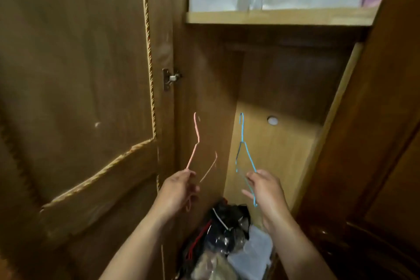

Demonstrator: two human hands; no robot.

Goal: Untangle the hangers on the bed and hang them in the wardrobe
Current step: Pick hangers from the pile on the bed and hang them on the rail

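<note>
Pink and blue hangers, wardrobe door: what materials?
Pink hanger, in the left hand: thin wire, probably metal with a matte pink coating, judging by its slim bent rod.
Blue hanger, in the right hand: same thin wire, blue-coated.
Wardrobe door: brown wood or veneer, faint grain, satin finish, rope-like trim.

Open bay of the brown wooden wardrobe (284,88): dark free space below the pale wooden shelf (272,17), above the heap of dark bags and crumpled plastic (229,229) on the floor. Open panelled wooden door (75,98) bounds the left; its metal hinge (171,79) juts at the frame edge. Angled wooden side panel (336,109) narrows the right.
</note>
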